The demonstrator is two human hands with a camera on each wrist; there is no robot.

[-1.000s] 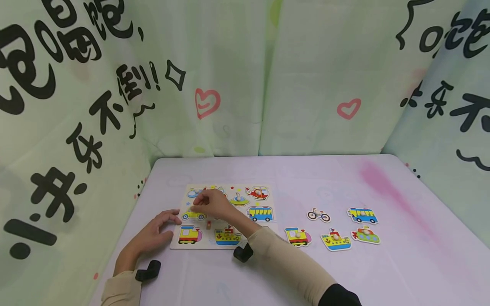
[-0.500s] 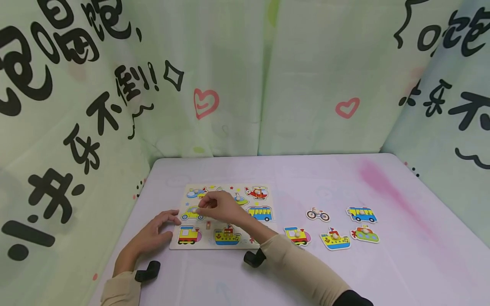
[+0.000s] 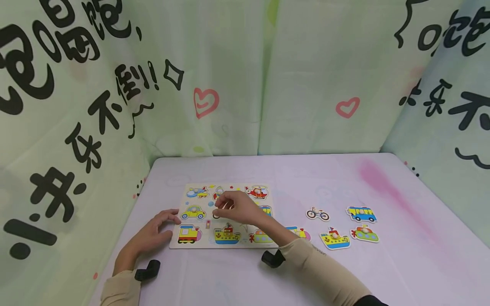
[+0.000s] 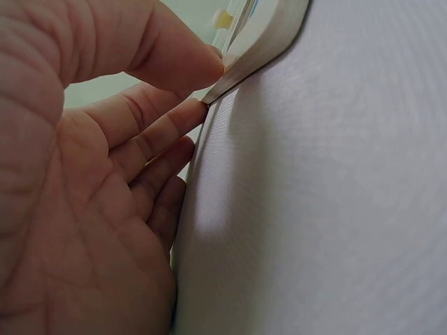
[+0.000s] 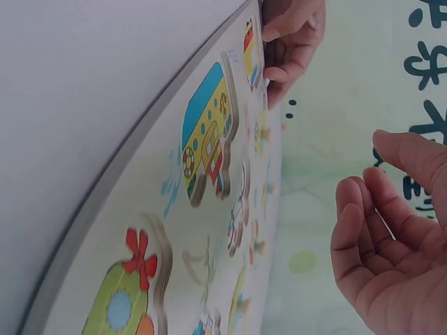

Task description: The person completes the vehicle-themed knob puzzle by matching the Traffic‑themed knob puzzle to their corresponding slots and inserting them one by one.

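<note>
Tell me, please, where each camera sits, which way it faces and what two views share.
Head: on the person's head, looking forward and down at the puzzle board; the left hand and right hand show.
Left wrist: on that wrist, looking at the board's edge and tabletop; only the left hand shows.
Right wrist: on that wrist, looking across the board towards the backdrop; the right hand shows close up, the left farther off.
Shared: head and right wrist both show the board's printed boat and both hands.

- Head view: I'm looking fwd/down, wide, over table [image 3: 214, 280].
- L wrist view: v. close on L hand [image 4: 91, 195], puzzle board [image 4: 269, 42] edge.
- R wrist view: low, sideways across puzzle board; shares L hand w/ head view.
</note>
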